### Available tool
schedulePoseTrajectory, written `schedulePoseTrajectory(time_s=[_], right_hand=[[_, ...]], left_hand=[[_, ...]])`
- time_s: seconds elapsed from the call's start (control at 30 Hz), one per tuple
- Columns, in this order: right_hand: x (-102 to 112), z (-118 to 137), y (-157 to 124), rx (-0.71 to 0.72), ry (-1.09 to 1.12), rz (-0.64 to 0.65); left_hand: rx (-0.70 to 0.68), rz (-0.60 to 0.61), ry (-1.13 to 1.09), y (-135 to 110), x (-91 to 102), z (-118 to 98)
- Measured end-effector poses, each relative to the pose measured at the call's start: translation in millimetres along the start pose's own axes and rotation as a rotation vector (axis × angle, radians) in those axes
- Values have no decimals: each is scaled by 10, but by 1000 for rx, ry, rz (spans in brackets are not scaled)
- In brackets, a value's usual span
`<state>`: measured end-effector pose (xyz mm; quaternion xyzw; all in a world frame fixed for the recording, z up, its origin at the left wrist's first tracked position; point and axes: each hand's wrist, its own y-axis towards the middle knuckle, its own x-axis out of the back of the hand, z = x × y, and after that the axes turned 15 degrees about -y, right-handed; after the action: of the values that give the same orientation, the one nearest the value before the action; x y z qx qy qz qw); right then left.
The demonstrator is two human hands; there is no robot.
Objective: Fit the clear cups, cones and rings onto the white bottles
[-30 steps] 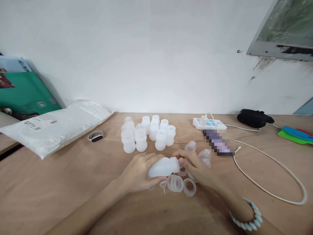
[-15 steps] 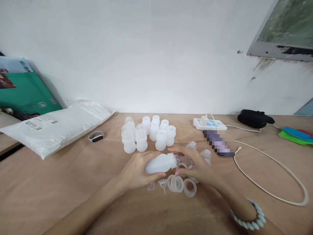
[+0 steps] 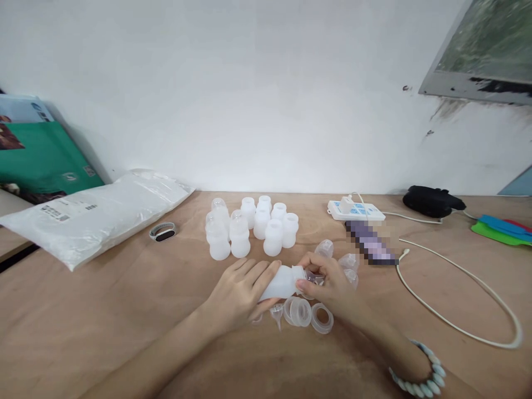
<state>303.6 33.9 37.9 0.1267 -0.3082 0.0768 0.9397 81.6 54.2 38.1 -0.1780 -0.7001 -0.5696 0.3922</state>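
Note:
My left hand (image 3: 239, 293) is wrapped round a small white plastic bottle (image 3: 285, 282) lying on its side just above the wooden table. My right hand (image 3: 330, 285) pinches a small clear part at the bottle's neck; I cannot make out exactly what it is. Clear screw rings (image 3: 310, 315) and a tiny funnel (image 3: 276, 313) lie on the table right below both hands. Clear dome caps (image 3: 325, 248) sit just behind my right hand. A cluster of several upright white bottles (image 3: 253, 227) stands further back.
A white plastic bag (image 3: 95, 213) lies at the left, with a wristband (image 3: 163, 231) beside it. A power strip (image 3: 356, 209), a blurred-out device (image 3: 371, 244) and a looping white cable (image 3: 465, 299) occupy the right. A black object (image 3: 432, 200) and coloured sheets (image 3: 505, 228) sit far right.
My right hand's fingers closed in on the bottle's neck with a small clear part. My left hand shifted its grip further over the bottle. The bottle stays on its side.

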Motion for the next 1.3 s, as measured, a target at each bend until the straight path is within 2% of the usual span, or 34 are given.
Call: schedulePoseTrajectory(time_s=[0.1,0.23,0.37,0.43,0.57,0.67,0.73,0.8,0.87,0.97,1.03,1.13,1.2,1.3], right_hand=[[1,25,9,-1,-1,-13],[62,2,18,130,-128,-57],[193,-113,34,196,-514,-295],[249,-170,54,188,-792,-352],[266,-212,83,148,-1240,-265],[211,-200,76,87,-1314,-144],[178,-194,72,65,-1305,-86],[167,-195,73,66,-1271,-88],[186,-197,77,73,-1126,-200],[241,-183,74,92,-662,-464],[266,-158,62,105,-370,-537],[244,-111,38,127,-161,-458],[193,-91,24,177,-139,-377],[107,-97,13,276,-111,-322]], left_hand=[[-18,-12,58,-10,-6,28],[27,-35,72,-31,-4,81],[122,-60,38,-57,-3,143],[133,-75,31,-67,-8,167],[133,-78,26,-71,-20,181],[145,-60,11,-71,-17,173],[156,-45,0,-73,-13,170],[160,-39,-6,-78,-12,173],[162,-45,-9,-83,-17,183],[171,-69,-7,-83,-24,196],[188,-82,-5,-78,-22,199],[193,-103,-18,-67,-15,190],[176,-111,-40,-63,-15,180],[135,-94,-81,-61,-27,169]])
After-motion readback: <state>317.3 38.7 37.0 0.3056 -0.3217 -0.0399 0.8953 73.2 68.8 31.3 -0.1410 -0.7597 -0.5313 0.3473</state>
